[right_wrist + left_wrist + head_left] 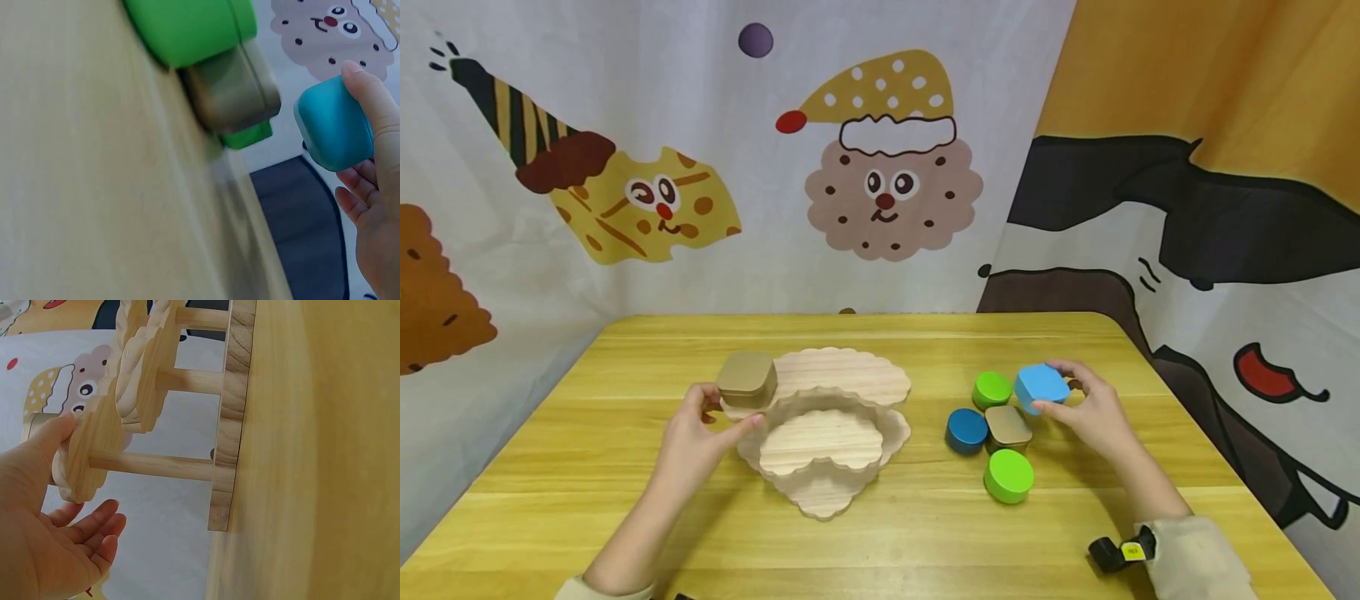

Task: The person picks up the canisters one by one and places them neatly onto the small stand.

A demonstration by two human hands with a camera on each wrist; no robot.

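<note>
My left hand is at the left end of a wooden tiered stand with scalloped edges. Its thumb lies along the tier's edge, and the other fingers hang loosely below in the left wrist view. On that upper tier sits a gold rounded-square tin, close beside the fingers. My right hand pinches a light-blue rounded-square tin between thumb and fingers. In the right wrist view the light-blue tin is held up off the table.
Left of my right hand stand a second gold tin, a dark-blue round tin and two green round tins, one behind and one in front. All are on the wooden table, before a printed curtain.
</note>
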